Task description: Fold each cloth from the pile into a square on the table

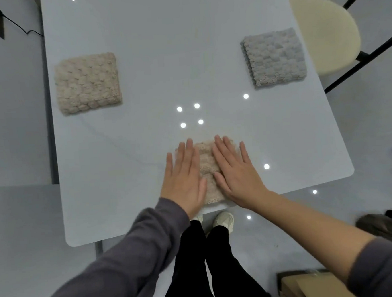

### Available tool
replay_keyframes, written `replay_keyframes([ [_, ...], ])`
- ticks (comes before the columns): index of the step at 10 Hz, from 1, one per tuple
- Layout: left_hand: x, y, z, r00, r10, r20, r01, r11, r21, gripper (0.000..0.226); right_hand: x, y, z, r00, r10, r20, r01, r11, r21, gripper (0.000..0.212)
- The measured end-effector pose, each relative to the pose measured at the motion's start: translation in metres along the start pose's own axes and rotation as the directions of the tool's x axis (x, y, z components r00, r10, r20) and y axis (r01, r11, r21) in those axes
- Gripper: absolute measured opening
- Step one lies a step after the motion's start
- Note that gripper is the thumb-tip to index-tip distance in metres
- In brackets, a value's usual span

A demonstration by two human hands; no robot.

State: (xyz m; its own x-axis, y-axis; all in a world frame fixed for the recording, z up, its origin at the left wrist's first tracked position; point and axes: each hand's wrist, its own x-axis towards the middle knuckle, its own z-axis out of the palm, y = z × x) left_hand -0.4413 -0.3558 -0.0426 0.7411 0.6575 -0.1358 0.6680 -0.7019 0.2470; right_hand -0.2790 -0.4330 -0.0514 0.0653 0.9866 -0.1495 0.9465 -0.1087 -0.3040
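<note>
Cloth (pixel 206 161) — under left hand (pixel 184 179), right hand (pixel 236 175)

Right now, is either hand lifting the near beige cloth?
No, left hand and right hand press flat on the near beige cloth on the table.

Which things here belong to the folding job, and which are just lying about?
Job: pressed cloth, left beige cloth, grey cloth, table, left hand, right hand.
Lying about: stool, box.
</note>
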Motion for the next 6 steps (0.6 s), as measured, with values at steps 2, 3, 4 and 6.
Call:
replay_keyframes([
  [2, -0.002, 0.008, 0.018, 0.99, -0.118, 0.074, 0.112, 0.99, 0.085, 0.071, 0.0, -0.001, 0.008, 0.999, 0.034, 0.01, -0.033, 0.994, -0.103, 0.062],
  [3, -0.001, 0.008, 0.015, 0.991, -0.102, 0.091, 0.094, 0.992, 0.089, 0.072, 0.001, -0.002, 0.008, 0.998, 0.043, 0.039, -0.038, 0.991, -0.127, 0.063],
  [4, 0.0, 0.011, 0.011, 0.987, -0.124, 0.103, 0.113, 0.987, 0.111, 0.071, 0.002, 0.0, 0.005, 0.996, 0.046, 0.074, -0.038, 0.994, -0.102, 0.063],
  [6, -0.001, 0.029, -0.012, 0.972, -0.202, 0.124, 0.198, 0.979, 0.046, 0.077, 0.006, 0.012, -0.017, 0.995, -0.008, 0.095, 0.009, 1.0, -0.01, 0.063],
])
